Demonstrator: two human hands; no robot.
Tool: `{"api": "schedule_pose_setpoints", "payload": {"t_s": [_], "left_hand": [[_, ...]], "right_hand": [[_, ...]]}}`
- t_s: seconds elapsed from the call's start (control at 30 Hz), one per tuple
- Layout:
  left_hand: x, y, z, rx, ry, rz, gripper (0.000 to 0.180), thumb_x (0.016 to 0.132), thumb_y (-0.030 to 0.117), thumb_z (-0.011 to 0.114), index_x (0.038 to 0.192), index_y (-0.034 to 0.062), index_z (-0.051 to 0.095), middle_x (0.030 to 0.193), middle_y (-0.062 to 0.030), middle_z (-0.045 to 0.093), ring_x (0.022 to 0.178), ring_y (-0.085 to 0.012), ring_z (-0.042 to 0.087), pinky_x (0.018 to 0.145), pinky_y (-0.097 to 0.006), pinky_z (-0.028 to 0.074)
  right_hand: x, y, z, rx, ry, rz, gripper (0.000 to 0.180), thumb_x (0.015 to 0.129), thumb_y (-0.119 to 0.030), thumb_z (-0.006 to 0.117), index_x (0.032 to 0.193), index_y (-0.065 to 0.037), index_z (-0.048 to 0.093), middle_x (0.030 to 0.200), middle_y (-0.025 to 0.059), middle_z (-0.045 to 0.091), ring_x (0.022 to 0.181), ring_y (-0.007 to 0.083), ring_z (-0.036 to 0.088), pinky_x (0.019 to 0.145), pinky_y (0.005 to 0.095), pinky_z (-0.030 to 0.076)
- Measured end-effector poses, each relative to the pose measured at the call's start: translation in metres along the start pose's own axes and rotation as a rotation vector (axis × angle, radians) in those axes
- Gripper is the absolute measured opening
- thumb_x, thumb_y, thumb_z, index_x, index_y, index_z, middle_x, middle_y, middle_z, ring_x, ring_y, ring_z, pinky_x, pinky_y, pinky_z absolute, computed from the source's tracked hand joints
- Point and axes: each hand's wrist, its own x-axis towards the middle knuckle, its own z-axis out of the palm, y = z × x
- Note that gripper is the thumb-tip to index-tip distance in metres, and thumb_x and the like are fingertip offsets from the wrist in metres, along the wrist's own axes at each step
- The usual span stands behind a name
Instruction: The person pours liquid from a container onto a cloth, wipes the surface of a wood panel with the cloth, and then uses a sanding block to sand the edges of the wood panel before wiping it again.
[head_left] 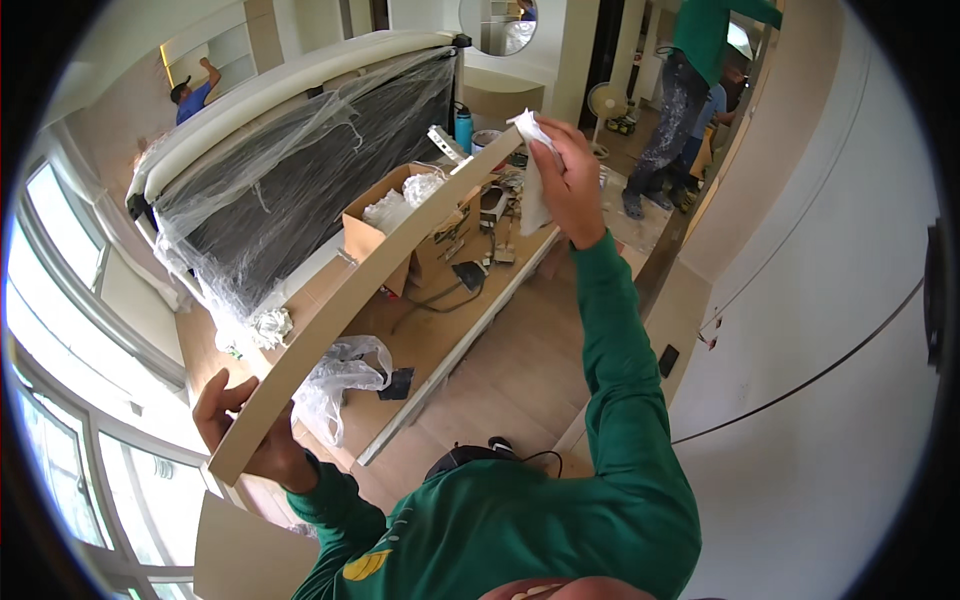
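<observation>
A long, narrow beige board (365, 292) slants across the view, its near end at lower left and its far end at upper right. My left hand (275, 455) grips the near end, with fingers on one side and the palm on the other. At the far end, my right hand (574, 185) is closed on a white cloth (534, 205), which bunches over the board's tip and hangs below my fingers. Beneath the board stands a work table (440, 335) with an opened cardboard box (368, 228) of crumpled white wrapping, partly hidden by the board.
Tools and a black cable (440, 300) lie on the table, near a clear plastic bag (345, 375). Behind stands a plastic-wrapped sofa (310, 150). One person in green (690, 70) stands at upper right; another in blue (195, 100) is at far left. A white wall (800, 330) runs along my right.
</observation>
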Motion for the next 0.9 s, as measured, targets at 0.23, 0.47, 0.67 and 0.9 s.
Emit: {"api": "schedule_pose_setpoints", "payload": {"t_s": [0.23, 0.47, 0.67, 0.9], "left_hand": [[-0.003, 0.001, -0.005, 0.092, 0.042, -0.019, 0.056, 0.072, 0.019, 0.092, 0.117, -0.0003, 0.066, 0.086, -0.0066, 0.067, 0.076, -0.0158, 0.063, 0.07, -0.027, 0.044], [-0.001, 0.01, 0.0, 0.09, 0.095, -0.222, 0.034, 0.087, 0.018, 0.077, 0.115, 0.0025, 0.066, 0.089, -0.0076, 0.069, 0.079, -0.0169, 0.067, 0.07, -0.029, 0.051], [0.004, 0.002, 0.003, 0.073, 0.057, -0.005, 0.054, 0.076, 0.015, 0.086, 0.122, -0.0005, 0.061, 0.085, -0.0069, 0.068, 0.078, -0.0118, 0.062, 0.068, -0.024, 0.049], [0.018, -0.01, -0.008, 0.297, 0.135, 0.092, 0.074, 0.087, 0.06, 0.068, 0.133, 0.003, 0.06, 0.09, -0.0026, 0.058, 0.085, -0.0105, 0.063, 0.076, -0.027, 0.054]], "right_hand": [[-0.044, -0.209, 0.052, 0.096, -0.304, -0.579, 0.04, 0.085, -0.013, 0.067, 0.123, -0.001, 0.07, 0.135, 0.0107, 0.065, 0.105, 0.0252, 0.062, 0.088, 0.0361, 0.051], [-0.055, -0.248, 0.066, 0.115, -0.233, -0.696, 0.041, 0.083, -0.019, 0.065, 0.118, 0.001, 0.071, 0.127, 0.0114, 0.065, 0.098, 0.0226, 0.06, 0.078, 0.0342, 0.05], [-0.045, -0.013, 0.035, -0.281, 0.2, 0.061, 0.034, 0.094, -0.002, 0.061, 0.127, 0.004, 0.067, 0.121, 0.0202, 0.068, 0.108, 0.0376, 0.062, 0.095, 0.0451, 0.049], [-0.233, 0.242, 0.169, -0.06, -0.131, 0.868, 0.039, 0.1, -0.029, 0.066, 0.117, 0.006, 0.068, 0.117, 0.0245, 0.068, 0.109, 0.0415, 0.064, 0.095, 0.0476, 0.05]]}}
